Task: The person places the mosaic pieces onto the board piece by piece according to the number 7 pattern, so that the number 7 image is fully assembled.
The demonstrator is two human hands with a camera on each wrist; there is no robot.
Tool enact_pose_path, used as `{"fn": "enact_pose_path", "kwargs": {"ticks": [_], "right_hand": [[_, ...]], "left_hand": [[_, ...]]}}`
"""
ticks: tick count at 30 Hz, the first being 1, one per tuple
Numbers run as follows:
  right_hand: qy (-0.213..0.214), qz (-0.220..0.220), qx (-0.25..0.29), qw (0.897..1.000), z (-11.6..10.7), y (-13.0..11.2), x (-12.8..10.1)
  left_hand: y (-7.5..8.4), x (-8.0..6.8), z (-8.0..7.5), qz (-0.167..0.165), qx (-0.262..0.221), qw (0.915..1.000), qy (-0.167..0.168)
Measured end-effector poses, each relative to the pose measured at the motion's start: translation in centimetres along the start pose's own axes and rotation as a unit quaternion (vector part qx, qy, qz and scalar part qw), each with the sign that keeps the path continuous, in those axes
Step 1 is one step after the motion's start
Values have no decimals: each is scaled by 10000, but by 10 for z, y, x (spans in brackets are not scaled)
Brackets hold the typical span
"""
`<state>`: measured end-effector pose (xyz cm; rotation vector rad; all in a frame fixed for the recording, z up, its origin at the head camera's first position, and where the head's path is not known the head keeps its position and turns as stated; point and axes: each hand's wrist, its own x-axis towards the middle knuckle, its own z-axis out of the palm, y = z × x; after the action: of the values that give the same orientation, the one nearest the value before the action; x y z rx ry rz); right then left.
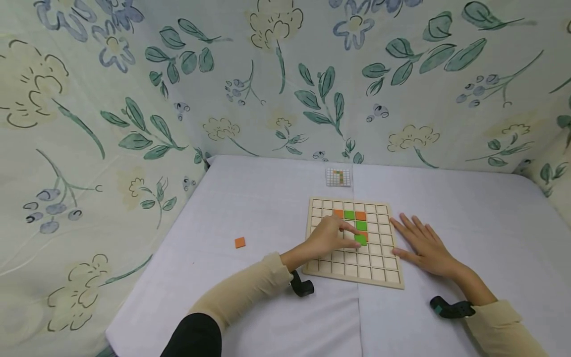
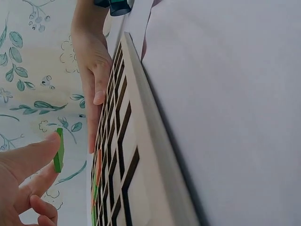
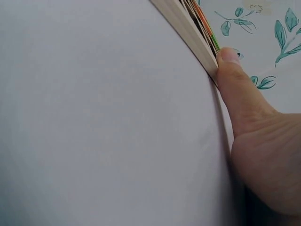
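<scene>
Left hand: my left hand (image 1: 327,237) is over the square pale wooden grid board (image 1: 354,267), fingers curled, pinching a small green square tile (image 1: 360,240) between thumb and fingertip; the left wrist view shows the tile (image 2: 58,150) on edge, lifted just off the board.
Green tile place: middle of the board, right at 6 o'clock of the orange tile (image 1: 363,234) at the bottom of the coloured run.
Right hand: my right hand (image 1: 424,244) lies flat with fingers spread and straight, holding nothing, against the board's 3 o'clock edge; its thumb (image 3: 233,82) presses the board's side.
Board tiles: orange and green tiles sit in the upper rows, toward 12 o'clock.
Loose tile: one small orange square tile (image 1: 240,242) lies on the white cloth table (image 1: 250,198), well apart at 9 o'clock.
Card: small printed pattern card (image 1: 338,177) at 12 o'clock, near the board.
</scene>
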<state>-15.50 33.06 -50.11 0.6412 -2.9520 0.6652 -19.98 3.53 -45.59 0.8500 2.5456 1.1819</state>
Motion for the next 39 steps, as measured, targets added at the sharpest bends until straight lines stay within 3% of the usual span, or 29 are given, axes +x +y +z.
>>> {"fn": "enact_pose_path", "kwargs": {"ticks": [8, 20, 39], "right_hand": [[9, -47, -18, 10000, -1, 0, -1], [6, -43, -13, 10000, 0, 1, 0], [19, -29, 21, 10000, -2, -1, -1]], "left_hand": [[3, 3, 12, -26, 560, 9984, 68], [2, 4, 20, -268, 785, 9964, 148], [-2, 5, 24, -190, 930, 9953, 211]]}}
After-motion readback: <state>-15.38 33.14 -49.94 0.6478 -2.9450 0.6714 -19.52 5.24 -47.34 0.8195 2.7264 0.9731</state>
